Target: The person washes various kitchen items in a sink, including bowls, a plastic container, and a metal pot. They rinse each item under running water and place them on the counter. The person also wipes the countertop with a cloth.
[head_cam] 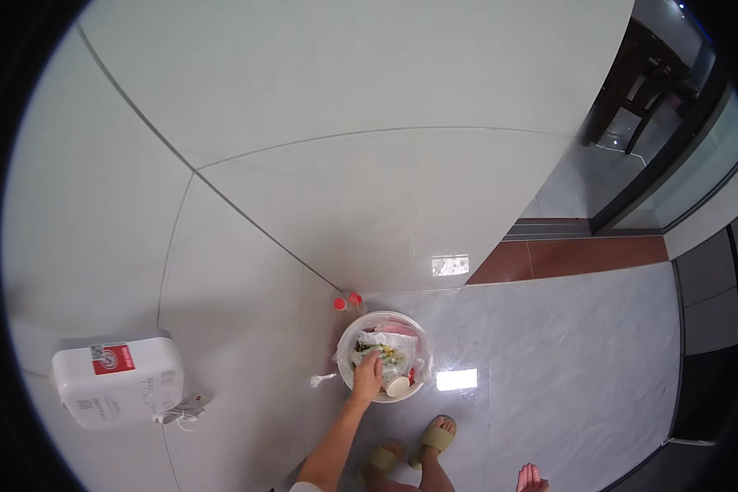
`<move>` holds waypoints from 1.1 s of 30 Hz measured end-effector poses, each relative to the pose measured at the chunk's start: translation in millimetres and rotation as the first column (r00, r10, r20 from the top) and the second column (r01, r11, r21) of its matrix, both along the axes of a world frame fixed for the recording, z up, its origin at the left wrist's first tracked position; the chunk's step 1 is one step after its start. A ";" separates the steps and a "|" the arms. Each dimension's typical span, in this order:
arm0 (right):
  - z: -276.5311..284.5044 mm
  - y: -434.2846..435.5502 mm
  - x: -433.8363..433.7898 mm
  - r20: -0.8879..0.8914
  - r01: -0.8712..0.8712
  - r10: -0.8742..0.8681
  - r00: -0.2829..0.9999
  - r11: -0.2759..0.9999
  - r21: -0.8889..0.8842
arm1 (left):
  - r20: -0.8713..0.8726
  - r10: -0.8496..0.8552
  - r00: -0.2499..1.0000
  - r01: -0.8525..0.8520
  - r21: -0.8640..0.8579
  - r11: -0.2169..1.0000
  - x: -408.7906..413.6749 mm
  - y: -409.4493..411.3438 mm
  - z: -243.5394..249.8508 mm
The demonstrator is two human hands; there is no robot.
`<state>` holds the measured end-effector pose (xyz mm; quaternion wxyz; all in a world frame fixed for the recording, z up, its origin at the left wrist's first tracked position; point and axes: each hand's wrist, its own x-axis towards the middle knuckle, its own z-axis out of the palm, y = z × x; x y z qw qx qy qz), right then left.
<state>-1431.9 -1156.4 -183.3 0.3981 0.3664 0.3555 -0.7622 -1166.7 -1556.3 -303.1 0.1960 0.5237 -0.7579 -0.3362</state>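
Note:
My left hand (368, 376) reaches down into a round white waste bin (345, 375) on the floor. Its fingers are at a clear plastic bag (378, 360) with green and yellow scraps; whether they grip it is hidden. A pale paper cup (398, 386) lies beside the hand, inside the bin. White crumpled paper (393, 339) and a pink wrapper (400, 327) fill the bin's far side. At the lower right edge of the view, my right hand (532, 478) shows its palm and straight fingers, holding nothing visible; part of it is cut off.
Two clear bottles with red caps (340, 304) stand in the wall corner behind the bin. A crumpled white scrap (323, 380) is left of it. A white boxy appliance (141, 393) with a bundled cord (184, 412) is at left. My green slippers (438, 435) are close by.

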 end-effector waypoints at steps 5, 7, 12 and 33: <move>53.5 -41.8 -2.3 -0.062 -0.156 0.156 0.986 0.988 0.005 | 0.042 0.079 0.996 -0.083 0.084 0.993 -1.1 13.1 8.7; 72.2 -56.0 1.0 -0.016 -0.175 0.175 0.984 0.976 -0.129 | 0.203 0.129 0.971 -0.149 0.085 0.985 -3.7 25.9 19.5; 228.7 -154.6 40.9 -0.343 -0.535 0.446 0.827 0.812 -0.233 | -0.414 0.560 0.717 -0.035 0.781 0.623 -28.6 30.0 163.8; 236.8 154.5 121.7 -0.088 -0.056 0.883 0.461 0.128 0.990 | 0.264 -0.736 0.624 0.753 0.052 0.656 -59.9 65.3 361.2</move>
